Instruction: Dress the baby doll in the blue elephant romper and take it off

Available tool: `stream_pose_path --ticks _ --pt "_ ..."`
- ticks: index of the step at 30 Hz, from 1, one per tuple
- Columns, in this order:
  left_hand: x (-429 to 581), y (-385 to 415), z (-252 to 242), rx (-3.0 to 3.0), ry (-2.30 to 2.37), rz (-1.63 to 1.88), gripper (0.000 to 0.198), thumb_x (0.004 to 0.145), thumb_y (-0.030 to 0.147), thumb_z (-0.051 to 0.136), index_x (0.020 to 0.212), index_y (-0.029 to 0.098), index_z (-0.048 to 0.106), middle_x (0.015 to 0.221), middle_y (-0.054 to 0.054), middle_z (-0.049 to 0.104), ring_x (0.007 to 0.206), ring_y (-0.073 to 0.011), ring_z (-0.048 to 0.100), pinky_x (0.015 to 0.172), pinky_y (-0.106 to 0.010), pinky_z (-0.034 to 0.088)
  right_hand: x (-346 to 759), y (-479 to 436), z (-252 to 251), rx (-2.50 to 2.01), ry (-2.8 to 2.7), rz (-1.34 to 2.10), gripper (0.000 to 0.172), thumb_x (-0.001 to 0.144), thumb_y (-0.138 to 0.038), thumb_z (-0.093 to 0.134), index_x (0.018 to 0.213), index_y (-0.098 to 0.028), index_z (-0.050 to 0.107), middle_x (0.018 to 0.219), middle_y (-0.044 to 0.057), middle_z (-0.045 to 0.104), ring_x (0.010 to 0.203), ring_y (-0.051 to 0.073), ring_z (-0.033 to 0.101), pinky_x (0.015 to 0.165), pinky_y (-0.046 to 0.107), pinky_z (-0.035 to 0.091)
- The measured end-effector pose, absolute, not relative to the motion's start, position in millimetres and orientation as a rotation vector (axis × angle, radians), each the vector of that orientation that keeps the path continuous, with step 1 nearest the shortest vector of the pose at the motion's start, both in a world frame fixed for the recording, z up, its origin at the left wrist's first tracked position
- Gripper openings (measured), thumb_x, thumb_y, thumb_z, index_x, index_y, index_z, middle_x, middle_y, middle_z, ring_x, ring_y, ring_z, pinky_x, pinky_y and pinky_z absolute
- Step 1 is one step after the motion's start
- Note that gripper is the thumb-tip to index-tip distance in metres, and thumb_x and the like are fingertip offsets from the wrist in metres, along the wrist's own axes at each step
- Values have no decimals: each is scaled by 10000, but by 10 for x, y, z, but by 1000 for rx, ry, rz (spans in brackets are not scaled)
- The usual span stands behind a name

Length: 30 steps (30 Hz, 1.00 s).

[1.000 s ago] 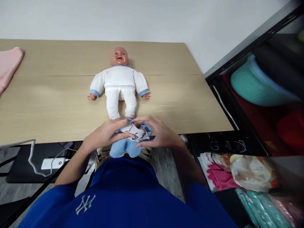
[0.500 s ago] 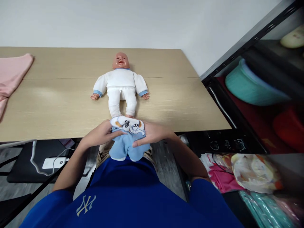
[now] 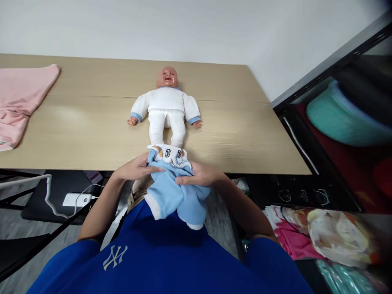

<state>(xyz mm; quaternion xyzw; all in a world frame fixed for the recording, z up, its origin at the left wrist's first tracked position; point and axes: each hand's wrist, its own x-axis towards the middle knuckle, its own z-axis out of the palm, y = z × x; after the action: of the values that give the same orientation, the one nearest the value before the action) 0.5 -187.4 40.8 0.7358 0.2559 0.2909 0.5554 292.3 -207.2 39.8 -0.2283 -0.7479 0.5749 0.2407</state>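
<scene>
Gently, I'd pull evenly, left hand point(image 3: 136, 167) and right hand point(image 3: 202, 174) gripping the light-blue trousers point(image 3: 171, 188) by the table point(image 3: 245, 151) edge, below the baby doll point(image 3: 167, 98), so nothing twists.

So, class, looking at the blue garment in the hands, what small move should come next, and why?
Probably ease the hands apart to spread the edge by the white panel: the left hand and right hand already hold the blue garment on either side, that edge lies nearest the doll's legs, and the garment's white-tipped legs point away from them.
</scene>
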Motion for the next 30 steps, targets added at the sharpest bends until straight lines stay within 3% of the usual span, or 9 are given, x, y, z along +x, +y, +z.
stream_pose_path --ticks 3,5,8,12,17,21,26,30 --pt "92 -1930 351 1647 677 733 412 1017 532 855 1179 156 813 1141 -129 861 1065 -286 820 1002 -435 704 2985 -1999 281 -617 -2035 1613 802 883 -555 989 1581 -270 718 1468 92 824 1452 299 744 1275 473 594" --pt "109 -1966 326 1572 683 717 460 1036 583 824 1196 151 822 1155 -141 868 1052 -290 831 981 -434 707 3025 -1977 232 -616 -2041 1638 862 822 -541 1038 1580 -275 724 1478 92 821 1449 305 744 1254 465 608" --pt "66 -2005 301 1541 549 606 522 992 615 864 1239 156 835 1178 -156 873 1043 -313 847 931 -434 722 3065 -2004 222 -676 -1986 1731 733 865 -558 1003 1498 -261 781 1439 84 840 1360 291 788 1195 456 643" --pt "8 -2049 270 1555 395 542 769 799 567 1042 1424 197 788 1285 -160 858 1160 -362 843 969 -474 734 3052 -2103 248 -885 -1754 1864 596 923 -651 929 1323 -216 855 1277 83 889 1154 276 849 1093 459 689" --pt "42 -2044 214 1474 442 564 573 890 648 960 1200 181 839 1072 -127 868 956 -306 840 852 -433 736 2928 -2214 176 -917 -1439 1853 677 912 -749 900 1317 -209 848 1274 110 888 1163 298 850 1065 458 704" --pt "136 -2012 224 1439 538 665 502 978 664 875 1107 181 839 1071 -127 857 1000 -297 827 905 -422 715 2896 -2240 117 -959 -1313 1841 714 921 -753 892 1402 -232 804 1299 113 883 1211 310 851 1119 476 693" --pt "332 -2030 290 1244 700 808 569 932 702 905 1080 166 785 1053 -95 834 970 -260 788 928 -383 676 2944 -2246 151 -676 -1446 2069 912 797 -800 965 1473 -228 748 1305 133 877 1239 335 838 1151 500 678" --pt "367 -2057 293 1129 734 766 601 865 682 970 1098 163 781 1135 -104 845 1046 -268 785 990 -376 647 3007 -2284 141 -767 -1405 2082 892 795 -732 993 1490 -230 744 1349 127 865 1345 359 795 1220 535 636"
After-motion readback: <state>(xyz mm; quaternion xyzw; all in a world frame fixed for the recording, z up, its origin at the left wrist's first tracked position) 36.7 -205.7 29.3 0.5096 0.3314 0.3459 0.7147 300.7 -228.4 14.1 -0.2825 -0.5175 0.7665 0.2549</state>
